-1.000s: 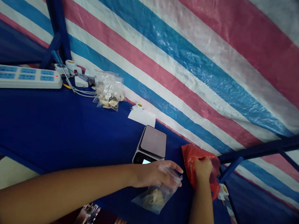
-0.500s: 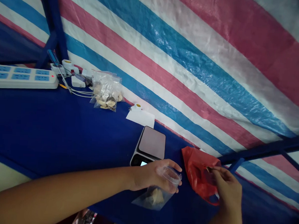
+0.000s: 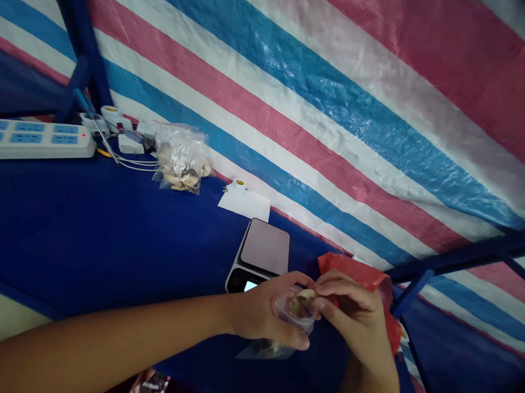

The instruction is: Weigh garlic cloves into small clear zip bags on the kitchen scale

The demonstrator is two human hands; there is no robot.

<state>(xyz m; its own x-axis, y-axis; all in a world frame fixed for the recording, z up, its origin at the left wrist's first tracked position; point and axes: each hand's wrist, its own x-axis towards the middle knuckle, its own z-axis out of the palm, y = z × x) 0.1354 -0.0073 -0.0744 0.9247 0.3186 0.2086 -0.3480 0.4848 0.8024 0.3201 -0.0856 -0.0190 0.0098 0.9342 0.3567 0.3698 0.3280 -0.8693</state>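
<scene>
My left hand [image 3: 263, 308] is closed around the top of a clear zip bag [image 3: 267, 350], holding its mouth open. My right hand [image 3: 357, 312] pinches a pale dried slice [image 3: 306, 293] between thumb and fingers, right at the bag's opening. Behind the right hand lies a red plastic bag [image 3: 351, 268], partly covered by that hand. A small digital scale [image 3: 266, 246] with a lit display sits just beyond my left hand, its pan bare. My left hand hides most of what the clear bag contains.
Filled clear bags of pale slices [image 3: 182, 163] lie at the back, near cables and plugs. A white power strip [image 3: 36, 140] is at the far left. White paper [image 3: 244, 204] lies behind the scale. A striped tarp [image 3: 267, 103] and blue frame bars close off the back.
My right hand has moved left from the red bag to the clear bag's mouth, bringing a pale slice. The left hand stays around the clear bag. The view has shifted slightly.
</scene>
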